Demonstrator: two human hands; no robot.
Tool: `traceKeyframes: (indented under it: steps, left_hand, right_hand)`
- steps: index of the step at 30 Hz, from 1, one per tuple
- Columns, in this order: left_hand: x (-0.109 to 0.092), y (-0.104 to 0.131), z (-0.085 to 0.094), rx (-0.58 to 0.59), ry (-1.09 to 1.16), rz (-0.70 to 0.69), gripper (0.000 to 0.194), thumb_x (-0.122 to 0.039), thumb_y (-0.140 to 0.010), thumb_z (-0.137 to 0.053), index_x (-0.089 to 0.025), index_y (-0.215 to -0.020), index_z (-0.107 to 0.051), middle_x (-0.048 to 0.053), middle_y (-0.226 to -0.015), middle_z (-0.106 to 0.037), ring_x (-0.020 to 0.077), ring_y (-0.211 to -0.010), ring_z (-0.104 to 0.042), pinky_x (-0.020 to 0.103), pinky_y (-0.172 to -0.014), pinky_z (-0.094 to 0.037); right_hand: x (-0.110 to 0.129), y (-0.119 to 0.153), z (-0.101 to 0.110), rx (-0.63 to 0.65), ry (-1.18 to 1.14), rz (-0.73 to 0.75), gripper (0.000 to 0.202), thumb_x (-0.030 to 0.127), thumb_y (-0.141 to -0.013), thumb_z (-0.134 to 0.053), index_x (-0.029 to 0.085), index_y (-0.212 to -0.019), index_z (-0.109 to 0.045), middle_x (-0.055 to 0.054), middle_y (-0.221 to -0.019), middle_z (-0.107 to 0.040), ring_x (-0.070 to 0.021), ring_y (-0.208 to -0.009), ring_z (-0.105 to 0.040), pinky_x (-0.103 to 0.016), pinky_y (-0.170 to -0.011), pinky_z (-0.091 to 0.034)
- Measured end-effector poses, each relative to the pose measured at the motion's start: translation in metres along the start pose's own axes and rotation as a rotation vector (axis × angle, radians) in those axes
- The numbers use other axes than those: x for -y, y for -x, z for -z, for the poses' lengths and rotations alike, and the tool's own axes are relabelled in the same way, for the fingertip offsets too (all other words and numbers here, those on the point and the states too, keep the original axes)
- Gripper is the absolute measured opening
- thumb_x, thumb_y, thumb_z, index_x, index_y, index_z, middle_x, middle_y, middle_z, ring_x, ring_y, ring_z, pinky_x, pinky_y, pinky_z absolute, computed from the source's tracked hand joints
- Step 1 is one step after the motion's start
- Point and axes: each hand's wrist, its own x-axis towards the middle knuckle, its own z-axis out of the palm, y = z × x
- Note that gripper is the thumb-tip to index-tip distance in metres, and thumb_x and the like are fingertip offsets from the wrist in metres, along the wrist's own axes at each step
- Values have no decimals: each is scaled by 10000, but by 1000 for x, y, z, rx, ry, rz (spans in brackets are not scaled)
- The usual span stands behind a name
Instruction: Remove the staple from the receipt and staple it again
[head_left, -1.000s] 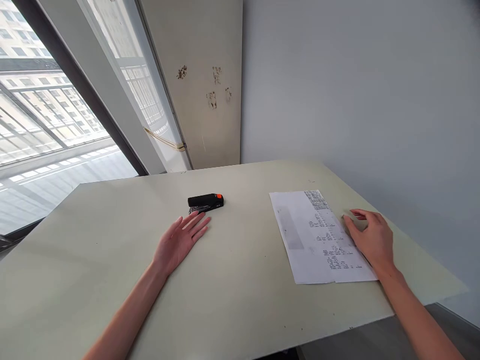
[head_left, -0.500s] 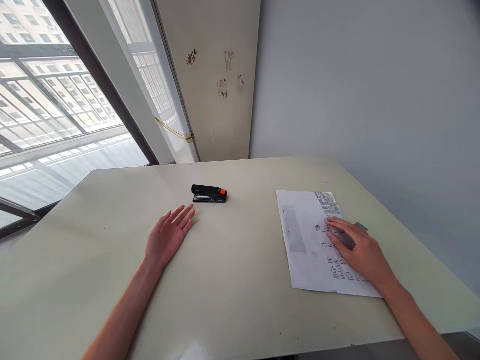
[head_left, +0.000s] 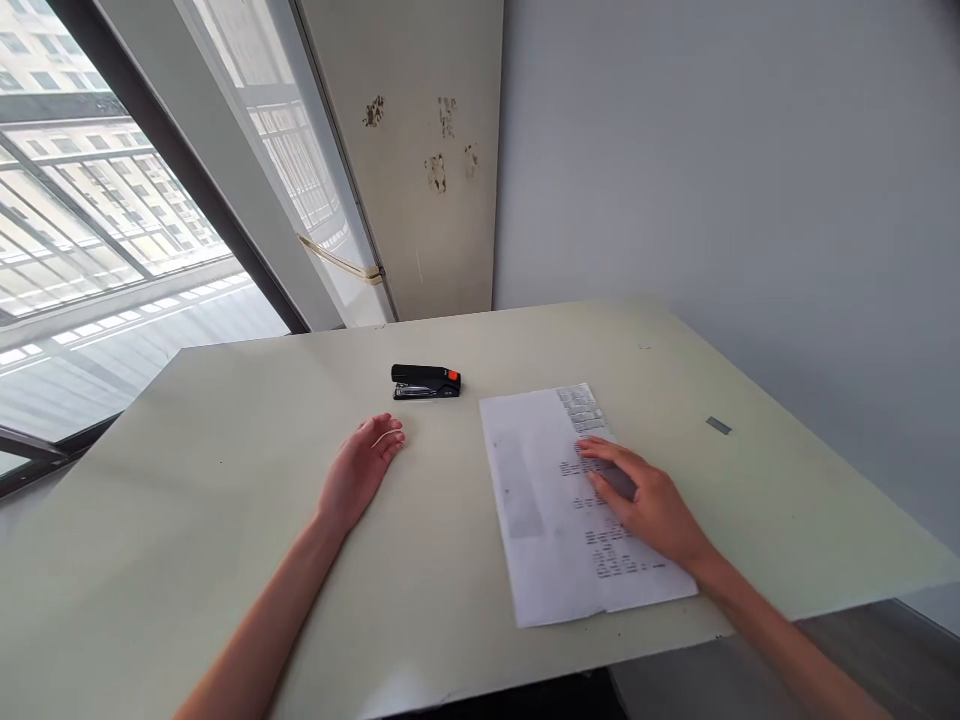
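Note:
Printed sheets of paper (head_left: 517, 570) lie on the pale table, at least one sheet thick; how many I cannot tell. My right hand (head_left: 660, 505) rests palm down on their right side, fingers apart and pressing lightly on the print. To the left, my left hand (head_left: 361, 470) lies palm up on the tabletop, holding nothing, its fingers loosely curled but apart. Just beyond its fingertips sits a black stapler (head_left: 426, 382) with an orange-red patch at its right end. A small grey strip (head_left: 718, 426) lies to the right of the paper.
The pale table (head_left: 435, 600) has its near edge at the bottom of the view. A grey wall (head_left: 712, 180) borders it on the right. Behind stands a beige panel (head_left: 442, 240) with brown marks, and a window (head_left: 97, 230) is on the left.
My right hand has slid the paper leftward across the table, uncovering the small grey strip. The fingers of my left hand have curled somewhat. The camera view has shifted slightly.

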Motion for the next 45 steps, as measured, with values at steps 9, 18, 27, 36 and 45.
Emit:
traceKeyframes:
  steps: [9,18,27,36,45]
  left_hand:
    - [12,22,-16,308,-789,-290,268,-368,-933,-743,-280,-1185,-772,54,-1507,-624,349,-1564,-321,509,-1324,-107]
    - [5,28,13,231,-947,-359,277,-366,-905,-774,-291,-1172,-774,105,-1331,-671,389,-1453,-415,543,-1308,-153]
    - [-14,20,28,162,-791,-266,449,-270,-764,-900,-298,-1194,-773,64,-1520,-602,370,-1617,-184,535,-1328,25]
    - [-20,9,46,67,-810,-276,420,-295,-781,-894,-297,-1185,-779,72,-1438,-649,374,-1572,-242,506,-1340,-43]
    - [-10,9,56,33,-1136,-397,435,-437,-905,-766,-299,-1313,-707,81,-1500,-581,394,-1461,-368,550,-1305,-174]
  right_hand:
    - [54,-18,-62,-105,-343,-182,243,454,-994,-616,281,-1137,-712,-84,-1295,-740,-283,-1263,-668,-483,-1066,-566]
    - [49,-56,-61,24,-239,-121,216,402,-970,-609,253,-1064,-734,-83,-1145,-785,-262,-1068,-735,-447,-933,-607]
    - [64,-78,-87,331,-399,55,211,340,-990,-602,276,-1152,-720,-60,-1273,-767,-236,-1181,-730,-462,-1074,-576]
    - [65,-120,-114,-35,-241,127,356,375,-946,-667,268,-1283,-626,-95,-1404,-649,-266,-1295,-605,-465,-1060,-534]
    - [67,-178,-161,-2,-29,278,316,429,-950,-708,272,-1224,-696,-82,-1184,-712,-309,-1174,-592,-530,-1112,-468]
